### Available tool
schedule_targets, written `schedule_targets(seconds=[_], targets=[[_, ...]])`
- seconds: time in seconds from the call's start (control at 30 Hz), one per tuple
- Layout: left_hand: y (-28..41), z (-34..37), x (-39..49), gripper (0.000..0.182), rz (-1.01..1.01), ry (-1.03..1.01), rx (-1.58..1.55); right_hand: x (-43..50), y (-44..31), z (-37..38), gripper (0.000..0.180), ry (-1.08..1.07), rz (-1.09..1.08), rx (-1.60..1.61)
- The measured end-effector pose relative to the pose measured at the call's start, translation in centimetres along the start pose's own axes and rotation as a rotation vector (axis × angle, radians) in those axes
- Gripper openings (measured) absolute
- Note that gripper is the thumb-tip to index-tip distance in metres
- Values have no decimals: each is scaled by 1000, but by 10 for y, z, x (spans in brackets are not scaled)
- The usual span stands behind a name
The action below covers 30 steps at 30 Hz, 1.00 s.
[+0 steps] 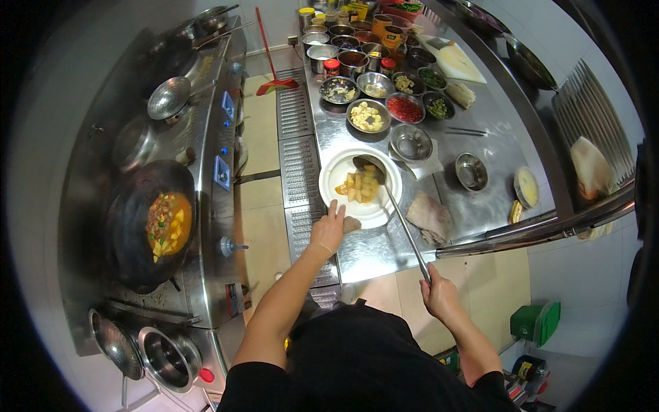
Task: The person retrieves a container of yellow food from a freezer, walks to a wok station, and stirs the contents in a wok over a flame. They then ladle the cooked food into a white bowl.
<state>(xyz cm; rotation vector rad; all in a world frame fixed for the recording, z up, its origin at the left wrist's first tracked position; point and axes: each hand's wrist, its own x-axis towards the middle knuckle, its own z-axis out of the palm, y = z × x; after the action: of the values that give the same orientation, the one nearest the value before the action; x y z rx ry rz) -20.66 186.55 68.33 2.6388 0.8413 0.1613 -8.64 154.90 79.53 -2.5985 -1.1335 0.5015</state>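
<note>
My right hand grips the handle of a metal ladle. The ladle's bowl is tilted over a white plate, against yellow chunks of food in sauce. My left hand reaches to the plate's near-left rim, with fingers extended. Beside that hand is a small brown cloth; whether it is gripped is hidden. The plate rests on a stainless steel worktable. At left, a black wok on the stove holds similar chunks with chopped meat and orange sauce.
A folded rag lies right of the plate. Behind it are metal bowls, garlic and chopped red chili. A metal rail crosses at right. A floor drain grate runs between stove and table.
</note>
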Motion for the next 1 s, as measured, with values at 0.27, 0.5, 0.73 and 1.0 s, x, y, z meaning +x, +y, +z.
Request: schedule_targets(seconds=[0.27, 0.5, 0.73, 1.0], targets=[[-50, -20, -121, 32, -940, -24, -1384, -2, 15, 22, 47, 131, 34, 97], [-99, -68, -247, 42, -1014, 438, -2143, -4, -65, -28, 48, -403, 172, 1412], [-150, -100, -271, 51, -1095, 955, -2040, 66, -245, -45, 47, -1026, 38, 1084], [-181, -125, -259, 52, -962, 1083, -2189, 103, -443, 68, 43, -472, -1083, -213]])
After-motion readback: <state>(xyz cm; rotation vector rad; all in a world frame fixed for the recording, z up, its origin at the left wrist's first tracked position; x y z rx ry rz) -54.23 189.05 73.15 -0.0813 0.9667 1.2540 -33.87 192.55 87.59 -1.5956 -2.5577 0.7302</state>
